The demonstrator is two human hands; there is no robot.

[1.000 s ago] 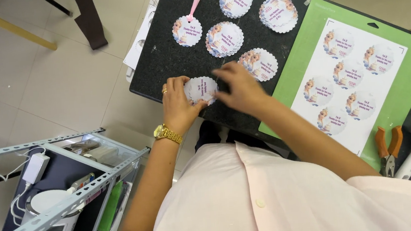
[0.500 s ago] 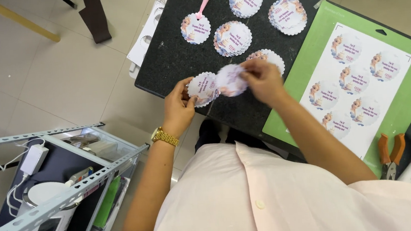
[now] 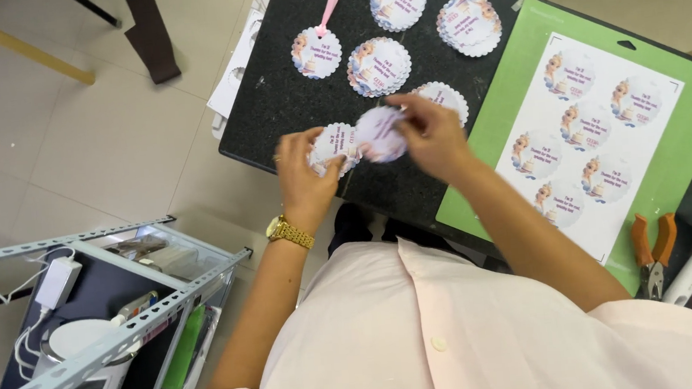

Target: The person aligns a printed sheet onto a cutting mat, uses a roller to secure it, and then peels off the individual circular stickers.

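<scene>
Scalloped round tag [image 3: 333,144] pinched in left hand [image 3: 304,171] above black table [image 3: 272,109] edge; right hand [image 3: 432,133] grips second, blurred tag [image 3: 379,133] just beside it. Green cutting mat [image 3: 689,106] lies right.

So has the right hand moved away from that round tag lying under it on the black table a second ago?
Yes. The right hand has lifted a round sticker leftward toward the left hand, uncovering the scalloped tag on the black table.
</scene>
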